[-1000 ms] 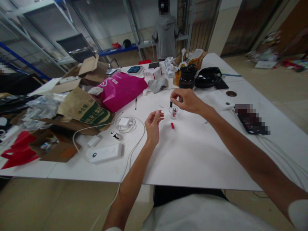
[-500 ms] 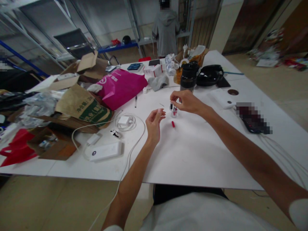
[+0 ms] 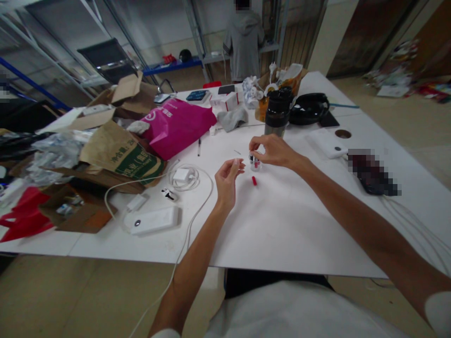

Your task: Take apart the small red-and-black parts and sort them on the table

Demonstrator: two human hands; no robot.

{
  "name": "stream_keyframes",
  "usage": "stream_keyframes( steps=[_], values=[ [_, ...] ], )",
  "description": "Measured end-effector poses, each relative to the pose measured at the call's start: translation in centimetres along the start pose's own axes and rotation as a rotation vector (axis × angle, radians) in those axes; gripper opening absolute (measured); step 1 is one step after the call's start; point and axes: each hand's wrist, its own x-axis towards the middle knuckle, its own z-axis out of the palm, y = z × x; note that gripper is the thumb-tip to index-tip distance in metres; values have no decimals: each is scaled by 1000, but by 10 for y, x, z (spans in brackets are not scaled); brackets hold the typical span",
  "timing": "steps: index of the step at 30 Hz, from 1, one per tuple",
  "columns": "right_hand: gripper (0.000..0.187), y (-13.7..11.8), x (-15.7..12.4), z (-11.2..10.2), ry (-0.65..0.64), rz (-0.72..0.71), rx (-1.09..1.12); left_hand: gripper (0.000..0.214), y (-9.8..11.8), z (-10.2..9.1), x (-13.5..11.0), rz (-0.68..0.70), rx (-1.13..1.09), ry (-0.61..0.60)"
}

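Note:
My right hand [image 3: 273, 149] hovers over a small clear cup [image 3: 255, 163] on the white table [image 3: 282, 220], its fingers pinched on a small dark piece lowered into the cup. Red and dark bits stand inside the cup. A small red piece [image 3: 253, 180] lies on the table just in front of it. My left hand [image 3: 227, 180] rests left of the cup, palm turned up and fingers loosely curled, holding nothing.
A white charger with coiled cable [image 3: 182, 177], a white power strip [image 3: 151, 220], a pink bag [image 3: 176, 126], brown paper and cardboard lie left. A dark bottle [image 3: 277, 112], black headphones [image 3: 310, 109] and a phone [image 3: 373, 176] lie right. A person in grey [image 3: 244, 44] stands beyond the table.
My right hand has lowered the small dark piece from above the cup down into it. My left hand has stayed where it was.

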Motion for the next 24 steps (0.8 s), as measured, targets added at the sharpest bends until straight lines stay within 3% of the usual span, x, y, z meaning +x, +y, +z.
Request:
stream_keyframes(
  steps=[24],
  values=[
    [8, 5, 0, 5, 6, 5, 46, 44, 2, 2, -2, 3, 28, -2]
  ],
)
